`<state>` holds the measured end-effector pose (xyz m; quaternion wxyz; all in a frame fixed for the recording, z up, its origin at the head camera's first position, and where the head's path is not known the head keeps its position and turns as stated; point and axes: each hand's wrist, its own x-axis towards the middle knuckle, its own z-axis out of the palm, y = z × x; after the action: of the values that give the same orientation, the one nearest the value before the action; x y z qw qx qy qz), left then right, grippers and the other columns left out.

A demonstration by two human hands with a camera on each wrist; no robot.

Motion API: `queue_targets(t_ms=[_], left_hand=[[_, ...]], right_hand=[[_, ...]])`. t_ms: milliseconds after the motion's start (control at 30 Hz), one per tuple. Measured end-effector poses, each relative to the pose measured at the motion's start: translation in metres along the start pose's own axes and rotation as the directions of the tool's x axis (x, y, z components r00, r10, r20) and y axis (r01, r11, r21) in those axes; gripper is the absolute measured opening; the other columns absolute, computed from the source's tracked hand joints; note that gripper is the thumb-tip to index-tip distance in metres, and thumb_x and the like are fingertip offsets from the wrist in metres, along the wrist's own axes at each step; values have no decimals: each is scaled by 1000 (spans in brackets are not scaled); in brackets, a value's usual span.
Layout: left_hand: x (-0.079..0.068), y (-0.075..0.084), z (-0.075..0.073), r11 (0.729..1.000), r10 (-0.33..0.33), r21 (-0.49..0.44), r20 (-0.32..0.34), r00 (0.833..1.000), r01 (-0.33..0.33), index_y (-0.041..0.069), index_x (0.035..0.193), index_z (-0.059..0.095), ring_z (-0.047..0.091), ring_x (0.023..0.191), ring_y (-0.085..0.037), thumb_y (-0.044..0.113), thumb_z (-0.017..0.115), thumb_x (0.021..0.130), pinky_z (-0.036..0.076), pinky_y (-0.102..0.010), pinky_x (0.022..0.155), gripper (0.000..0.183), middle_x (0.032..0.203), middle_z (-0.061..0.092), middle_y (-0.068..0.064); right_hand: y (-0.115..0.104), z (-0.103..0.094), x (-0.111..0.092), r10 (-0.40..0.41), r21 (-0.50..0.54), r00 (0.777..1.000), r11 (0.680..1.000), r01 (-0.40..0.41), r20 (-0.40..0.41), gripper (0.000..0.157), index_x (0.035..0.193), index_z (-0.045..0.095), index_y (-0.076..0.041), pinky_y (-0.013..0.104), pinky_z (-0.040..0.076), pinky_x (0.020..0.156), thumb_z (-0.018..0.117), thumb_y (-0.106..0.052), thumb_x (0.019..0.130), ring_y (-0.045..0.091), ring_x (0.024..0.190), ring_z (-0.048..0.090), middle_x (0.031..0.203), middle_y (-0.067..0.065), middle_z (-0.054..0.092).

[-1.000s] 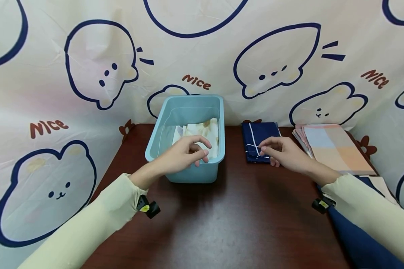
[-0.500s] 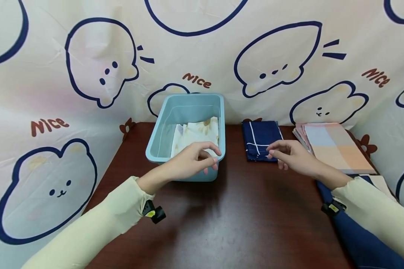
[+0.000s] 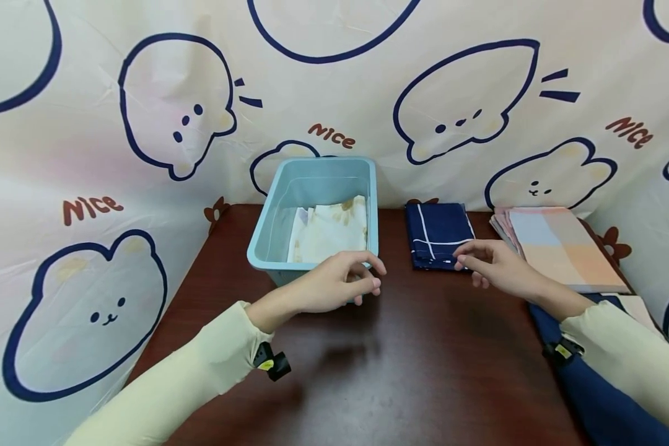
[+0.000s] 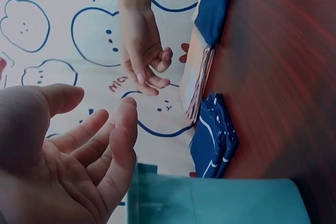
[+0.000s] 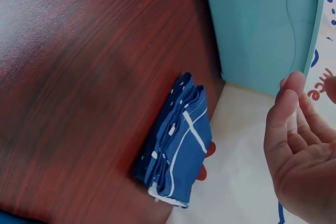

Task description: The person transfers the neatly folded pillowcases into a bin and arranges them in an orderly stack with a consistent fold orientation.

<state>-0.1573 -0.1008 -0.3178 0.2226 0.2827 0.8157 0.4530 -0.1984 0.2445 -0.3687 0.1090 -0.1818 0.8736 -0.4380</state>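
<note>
My left hand hovers in front of the light blue plastic bin, hiding part of its near wall. Its fingers are loosely bent and nothing is in them, as the left wrist view confirms. Inside the bin lies a folded white cloth with yellowish-brown patches. My right hand hangs in the air by the near right corner of a folded navy cloth with white lines. The right wrist view shows relaxed fingers, apart from that cloth and holding nothing.
To the right sits a stack of folded checked cloths in orange, pink and grey. Dark blue fabric lies along the right side under my right forearm. The dark wooden table backs onto a printed curtain.
Both hands have drifted right and a little nearer to me. The left has come from over the bin's front part to before its near right corner. The cloths stay put.
</note>
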Motion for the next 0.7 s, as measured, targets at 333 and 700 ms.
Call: queue_targets(t_ms=[333,700], left_hand=[[5,-1,19,1000,29,11,1,1000,-29,8,124,61,67,76,-22,14,57,103,53,-26,69,22,107,72,-8],[10,-8,40,998,17,61,63,998,-21,11,124,63,64,77,-7,16,58,103,53,-21,71,22,109,72,-6]], right_hand=[[14,-4,-3,41,14,999,999,-41,-6,31,124,60,4,32,56,57,51,-20,107,16,63,63,103,13,73],[32,-9,4,92,45,996,995,-92,-8,37,126,58,8,32,56,58,51,-22,107,20,64,65,96,0,73]])
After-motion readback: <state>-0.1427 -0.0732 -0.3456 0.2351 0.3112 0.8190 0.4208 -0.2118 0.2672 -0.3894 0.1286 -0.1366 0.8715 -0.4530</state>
